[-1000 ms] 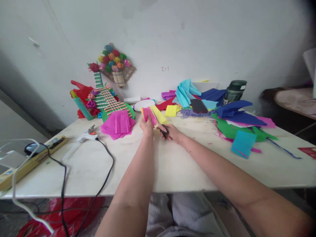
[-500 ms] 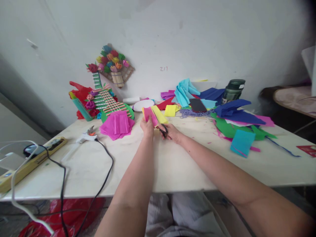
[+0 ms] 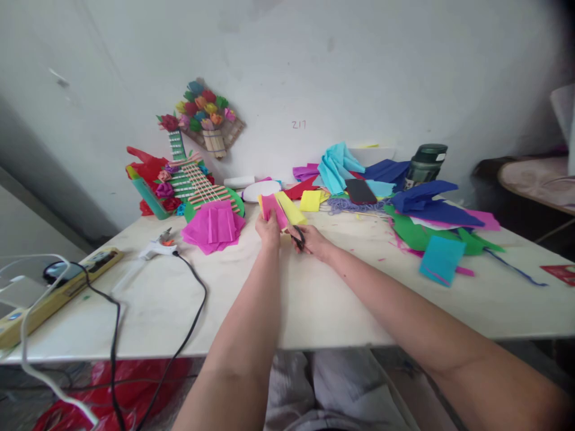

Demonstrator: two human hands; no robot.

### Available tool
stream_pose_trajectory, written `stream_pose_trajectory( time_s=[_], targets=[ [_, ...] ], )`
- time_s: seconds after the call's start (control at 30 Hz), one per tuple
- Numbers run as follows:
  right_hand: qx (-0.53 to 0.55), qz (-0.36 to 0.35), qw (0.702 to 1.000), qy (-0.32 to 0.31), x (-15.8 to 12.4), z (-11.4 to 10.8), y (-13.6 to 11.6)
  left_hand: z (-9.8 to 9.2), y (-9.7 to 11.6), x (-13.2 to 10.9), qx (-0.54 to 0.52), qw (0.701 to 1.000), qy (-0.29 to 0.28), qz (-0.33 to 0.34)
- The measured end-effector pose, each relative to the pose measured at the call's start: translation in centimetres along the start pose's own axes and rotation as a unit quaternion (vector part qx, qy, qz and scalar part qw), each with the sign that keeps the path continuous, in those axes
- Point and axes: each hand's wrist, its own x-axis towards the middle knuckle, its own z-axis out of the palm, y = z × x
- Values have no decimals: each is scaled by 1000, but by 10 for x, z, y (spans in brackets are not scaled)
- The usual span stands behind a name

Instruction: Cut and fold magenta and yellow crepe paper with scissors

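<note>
Pinched in my left hand [image 3: 268,230] is a piece of pink crepe paper [image 3: 274,209] laid against yellow crepe paper [image 3: 293,209]. My right hand [image 3: 314,241] is closed round the black handles of a pair of scissors [image 3: 297,237]. The scissor blades lie at the right edge of the pink piece, over the yellow; how far apart they stand is too small to tell. To the left of my hands lies a fanned stack of magenta paper pieces [image 3: 213,228]. A small yellow paper piece [image 3: 311,201] sits just beyond them.
A hot glue gun [image 3: 160,248] with a black cord and a power strip [image 3: 96,263] lie on the left. A flower-decked craft guitar [image 3: 197,185] stands behind. Crepe sheets [image 3: 433,206], a phone [image 3: 360,192] and a dark bottle [image 3: 426,164] crowd the right side.
Hardly anything differs. Both hands keep their places on the paper and scissors; the black scissor handles look slightly closer together now.
</note>
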Motion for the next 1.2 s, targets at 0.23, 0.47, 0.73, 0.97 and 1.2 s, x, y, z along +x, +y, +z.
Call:
stream_pose_trajectory(
  time_s=[0.23, 0.47, 0.73, 0.97, 1.2],
  targets=[
    [-18, -5, 1000, -1, 2, -2, 4, -1, 1, -2, 0, 1000, -13, 16],
    [-30, -20, 999, 6, 2, 0, 6, -2, 3, -2, 11, 1000, -15, 4],
    [-31, -3, 999, 1, 3, -3, 6, -2, 4, -3, 21, 1000, -14, -4],
    [-5, 10, 1000, -10, 3, -5, 5, -1, 7, -5, 13, 999, -28, -11],
    [19, 18, 1000, -2, -1, -4, -2, 0, 7, -8, 2, 999, -32, -5]
  ],
)
